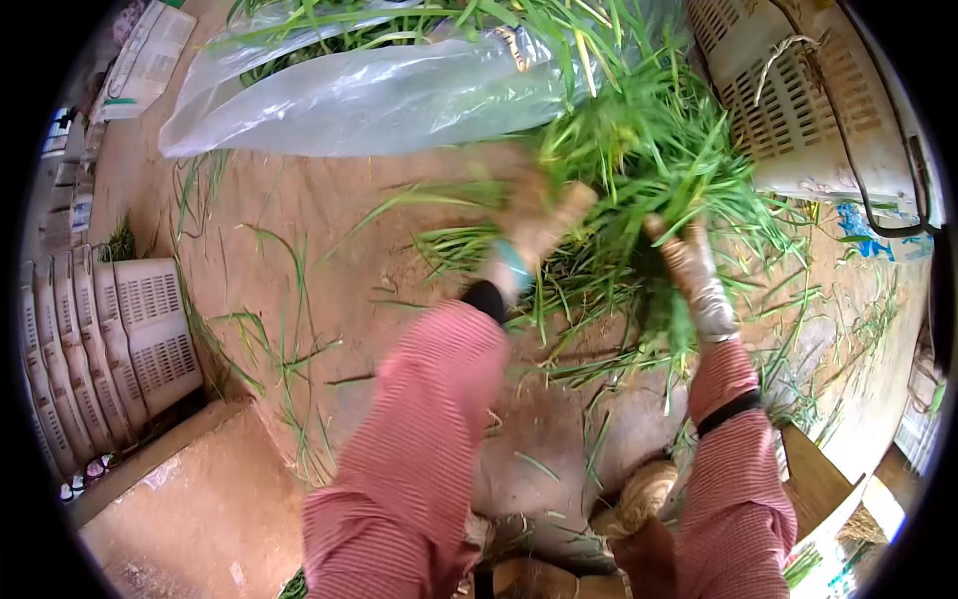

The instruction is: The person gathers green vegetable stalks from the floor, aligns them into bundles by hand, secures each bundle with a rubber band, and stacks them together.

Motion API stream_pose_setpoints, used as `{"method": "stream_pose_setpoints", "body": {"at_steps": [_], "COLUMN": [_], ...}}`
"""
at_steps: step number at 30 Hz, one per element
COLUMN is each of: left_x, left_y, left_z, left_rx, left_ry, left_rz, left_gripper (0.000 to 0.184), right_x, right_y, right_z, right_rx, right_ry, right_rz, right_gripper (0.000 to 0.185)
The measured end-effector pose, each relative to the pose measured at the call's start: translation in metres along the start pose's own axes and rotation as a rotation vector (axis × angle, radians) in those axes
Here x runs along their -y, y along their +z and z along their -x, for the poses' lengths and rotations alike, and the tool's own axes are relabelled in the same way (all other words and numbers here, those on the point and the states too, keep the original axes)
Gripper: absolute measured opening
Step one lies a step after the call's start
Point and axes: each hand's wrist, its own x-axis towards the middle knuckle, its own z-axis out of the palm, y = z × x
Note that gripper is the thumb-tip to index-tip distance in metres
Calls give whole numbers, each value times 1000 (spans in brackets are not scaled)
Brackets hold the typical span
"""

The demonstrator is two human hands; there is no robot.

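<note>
A loose heap of long, narrow green leafy stalks lies on the brown floor, partly against a clear plastic bag that also has greens in it. My left hand, with a teal band at the wrist, is smeared by motion at the heap's left side; its fingers cannot be made out. On the heap's near right side is my right hand, in a pale, dirty covering that shines at the wrist. Its fingers are curled into the greens, with a blurred bunch of stalks beside the palm.
At the right stands a cream plastic crate with a dark strap or handle. Nested crates sit at the left by a brown ledge. Stray stalks litter the floor. An open cardboard box is at lower right.
</note>
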Motion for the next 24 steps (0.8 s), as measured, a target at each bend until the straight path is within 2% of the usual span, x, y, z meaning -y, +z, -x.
{"method": "stream_pose_setpoints", "body": {"at_steps": [1,2,4,5,6,7,9,10,12,13,14,16,17,18,20,21,23,24], "left_x": [17,7,-17,-21,-32,-67,-119,-131,-160,-207,-215,-263,-266,-271,-250,-240,-277,-287], "left_y": [40,54,79,73,70,56,28,16,-25,-73,-98,-177,-207,-239,-279,-299,-354,-373], "left_z": [10,42,108,145,186,225,279,302,348,370,388,419,432,442,456,463,455,453], "left_rx": [135,75,-45,6,-31,-31,109,190,346,452,505,418,301,194,90,25,-11,-59], "left_ry": [139,134,135,279,359,254,93,129,280,212,307,331,311,281,15,-112,-16,-20], "left_rz": [-261,-192,-51,-177,-158,-22,-132,-199,-76,-6,82,1,41,53,175,246,-62,-28], "left_gripper": [87,80,69,63,57,56,59,59,52,45,40,38,37,33,33,33,36,38], "right_x": [12,24,29,27,12,4,70,82,100,121,173,284,324,348,389,410,453,470], "right_y": [9,17,19,25,16,3,3,-5,-20,-20,-16,-15,-18,-25,-32,-41,-31,-24], "right_z": [25,51,98,124,153,185,255,282,329,343,353,376,386,391,389,387,365,365], "right_rx": [-7,-14,132,220,177,128,49,56,-9,-42,-134,-48,-10,10,28,175,270,285], "right_ry": [35,69,209,286,330,378,357,334,403,445,579,596,575,475,351,286,177,167], "right_rz": [17,33,-358,-556,-699,-835,-972,-966,-1012,-1038,-1110,-1195,-1200,-1134,-1085,-1037,-1027,-1022], "right_gripper": [65,63,55,52,49,46,40,40,38,37,36,38,40,40,44,48,58,58]}}
